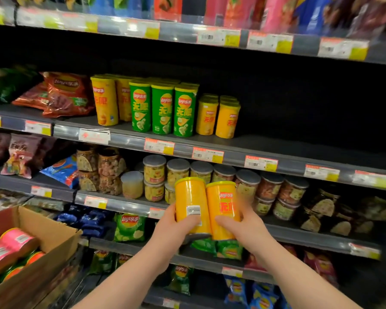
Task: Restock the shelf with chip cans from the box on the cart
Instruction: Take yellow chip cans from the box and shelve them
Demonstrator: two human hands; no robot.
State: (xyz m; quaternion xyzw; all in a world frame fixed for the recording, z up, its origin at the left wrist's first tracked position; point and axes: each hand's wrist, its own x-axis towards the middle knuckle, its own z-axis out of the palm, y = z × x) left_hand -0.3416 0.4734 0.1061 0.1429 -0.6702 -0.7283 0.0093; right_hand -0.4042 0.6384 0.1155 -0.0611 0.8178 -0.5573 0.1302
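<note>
Head view, left hand (172, 229) grips can (192, 204), right hand (244, 233) grips second can (223, 206), seemingly touching

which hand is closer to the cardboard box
Left. The left hand, gripping a yellow can, is to the right of the box and above it. The right hand, holding a second yellow can, is farther right, beyond the left.
</note>
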